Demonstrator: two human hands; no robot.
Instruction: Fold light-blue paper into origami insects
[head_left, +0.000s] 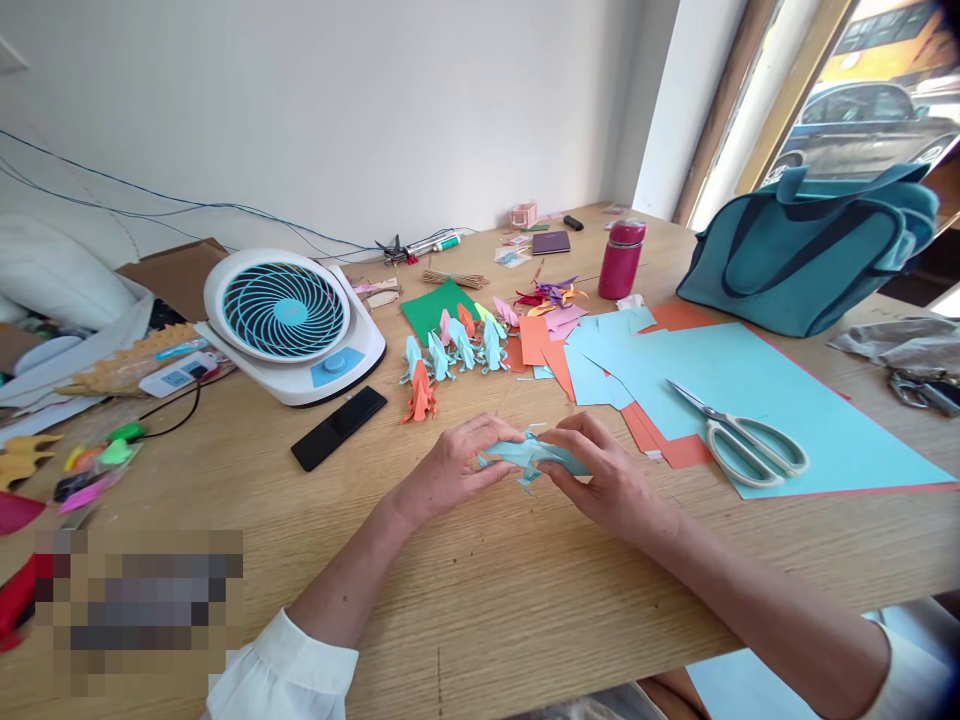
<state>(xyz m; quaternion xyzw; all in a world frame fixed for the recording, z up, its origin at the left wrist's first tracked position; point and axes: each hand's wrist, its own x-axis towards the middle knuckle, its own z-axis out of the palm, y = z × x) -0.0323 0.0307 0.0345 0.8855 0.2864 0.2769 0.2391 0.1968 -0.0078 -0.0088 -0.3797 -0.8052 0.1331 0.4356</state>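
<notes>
A light blue folded paper figure (529,455) with small pointed limbs lies between my two hands, just above the wooden table. My left hand (457,460) pinches its left end between thumb and fingers. On the other end, my right hand (604,470) closes thumb and fingers round the paper; part of the figure is hidden behind those fingers. Beyond my hands stands a group of finished-looking folded paper figures, among them an orange one (421,393) and a light blue one (463,343). Grey-handled scissors (742,440) rest on a light blue sheet (817,415) to the right.
A white fan (281,310) and a black phone (339,428) sit on the left. Orange and blue paper pieces (600,370) overlap beyond my right hand. A magenta bottle (622,260) and a teal bag (802,255) stand at the back right. The table (480,610) continues toward me.
</notes>
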